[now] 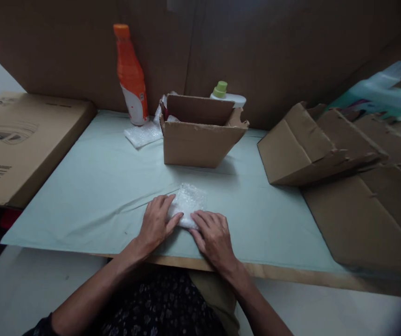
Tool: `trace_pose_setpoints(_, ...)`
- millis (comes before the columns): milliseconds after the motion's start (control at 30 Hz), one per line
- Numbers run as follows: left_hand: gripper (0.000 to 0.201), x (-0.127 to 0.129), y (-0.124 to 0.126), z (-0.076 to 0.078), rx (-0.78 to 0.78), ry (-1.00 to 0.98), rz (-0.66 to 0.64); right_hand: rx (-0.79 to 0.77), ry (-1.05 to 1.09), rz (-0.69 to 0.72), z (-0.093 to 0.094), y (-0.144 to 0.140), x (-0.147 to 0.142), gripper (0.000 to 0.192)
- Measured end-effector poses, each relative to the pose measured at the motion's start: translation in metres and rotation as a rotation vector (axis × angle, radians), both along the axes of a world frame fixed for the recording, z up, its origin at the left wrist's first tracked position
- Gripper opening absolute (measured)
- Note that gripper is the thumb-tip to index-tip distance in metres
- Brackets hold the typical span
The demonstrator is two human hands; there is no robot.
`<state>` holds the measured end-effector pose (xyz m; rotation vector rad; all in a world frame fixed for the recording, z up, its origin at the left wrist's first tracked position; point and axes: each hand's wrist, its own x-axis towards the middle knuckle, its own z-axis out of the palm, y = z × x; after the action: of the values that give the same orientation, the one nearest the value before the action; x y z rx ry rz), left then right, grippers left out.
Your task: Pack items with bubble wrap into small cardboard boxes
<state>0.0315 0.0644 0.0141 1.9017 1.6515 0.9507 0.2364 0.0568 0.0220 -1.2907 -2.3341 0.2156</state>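
Pressing the bubble-wrap bundle (188, 204) flat on the bench (99, 186), long axis pointing toward one o'clock, left hand (156, 224) and right hand (214, 235) with grips released, palms down.

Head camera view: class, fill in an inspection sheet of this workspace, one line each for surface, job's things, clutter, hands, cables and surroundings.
Surface: pale green sheet covering a wooden table.
Job's things: bubble-wrapped bundle lying flat near the front edge.
Clutter: open cardboard box; orange bottle upright beside a bubble wrap piece; green-capped white bottle behind the box; flattened cardboard on the right; printed carton on the left.
Hands: left hand and right hand both press flat on the bundle's near side.
Cables: nothing seen.
Surroundings: brown cardboard wall behind the table.
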Motion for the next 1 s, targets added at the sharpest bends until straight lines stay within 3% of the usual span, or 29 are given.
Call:
trace_pose_setpoints(133,0.058,0.002,-0.026,0.008,-0.266,-0.664,0.192,-0.179,0.328,-0.197,-0.004,0.011,-0.002,0.023)
trace_pose_setpoints(200,0.060,0.008,-0.035,0.013,-0.451,-0.985,0.145,-0.345,0.455,-0.245,-0.001,0.009,-0.007,0.026)
trace_pose_setpoints(267,0.053,0.017,-0.039,0.016,-0.571,-1.222,0.056,-0.479,0.535,-0.200,0.003,0.003,-0.014,0.025)
trace_pose_setpoints(333,0.046,0.025,-0.037,0.017,-0.619,-1.379,0.056,-0.474,0.543,-0.139,0.007,-0.004,-0.020,0.022)
trace_pose_setpoints(400,0.042,0.031,-0.034,0.018,-0.617,-1.464,0.139,-0.360,0.502,-0.152,0.011,-0.009,-0.020,0.020)
trace_pose_setpoints(467,0.042,0.033,-0.032,0.018,-0.597,-1.477,0.185,-0.271,0.497,-0.230,0.014,-0.009,-0.013,0.029)
trace_pose_setpoints(533,0.043,0.032,-0.032,0.019,-0.590,-1.450,0.160,-0.314,0.595,-0.282,0.017,-0.006,-0.003,0.048)
trace_pose_setpoints(667,0.042,0.028,-0.032,0.022,-0.567,-1.276,0.041,-0.779,0.895,-0.100,0.015,-0.002,0.000,0.072)
trace_pose_setpoints(733,0.039,0.029,-0.032,0.024,-0.547,-1.130,0.012,-0.917,0.983,-0.018,0.010,-0.004,-0.013,0.077)
trace_pose_setpoints(867,0.039,0.033,-0.032,0.026,-0.547,-0.934,0.008,-0.824,1.052,-0.125,0.000,-0.014,-0.043,0.059)
trace_pose_setpoints(1000,0.033,0.030,-0.028,0.028,-0.496,-0.824,-0.093,-0.638,0.887,-0.155,0.013,-0.013,-0.039,0.045)
